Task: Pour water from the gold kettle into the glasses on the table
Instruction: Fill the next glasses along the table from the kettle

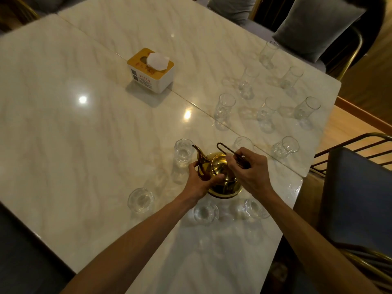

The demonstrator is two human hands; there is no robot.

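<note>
From the head view, the gold kettle sits on the bench among the glasses. The right hand is closed on its handle; the left hand cups its body. The spout points away-left toward the nearest glass. Tilting slowly, spout over the rim, would likely avoid spills.

1. Your left hand reaches forward on a bare, outstretched forearm, fingers curled around the side of the gold kettle, thumb pressed near its lid.
2. Your right hand comes in from the right, palm down, fingers pinched closed on the kettle handle.
3. Both wrists sit close together.
</note>
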